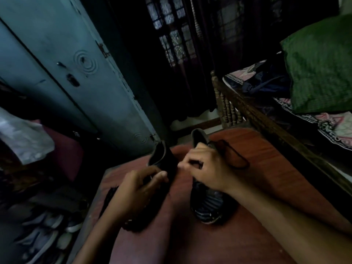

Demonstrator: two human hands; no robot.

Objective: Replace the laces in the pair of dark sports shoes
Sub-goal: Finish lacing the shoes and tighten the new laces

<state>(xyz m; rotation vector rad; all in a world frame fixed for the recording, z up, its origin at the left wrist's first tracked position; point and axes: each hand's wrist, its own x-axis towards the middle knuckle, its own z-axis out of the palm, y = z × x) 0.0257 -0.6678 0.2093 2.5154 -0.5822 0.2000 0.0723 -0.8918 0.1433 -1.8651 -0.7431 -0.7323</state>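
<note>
While left hand [137,189] grips shoe [163,161] (dark), right hand [207,168] pinches lace [236,159].

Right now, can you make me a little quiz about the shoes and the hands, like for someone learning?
1. True or false: both dark sports shoes stand on the reddish-brown table.
2. Which hand grips the left shoe? A) left hand B) right hand C) neither
3. Fill in: the black lace loops out from the ____ shoe.

Key:
1. True; the left shoe and the right shoe both stand on it.
2. A; the left hand grips it, while the right hand rests on the right shoe, fingers curled near its lacing.
3. right
</note>
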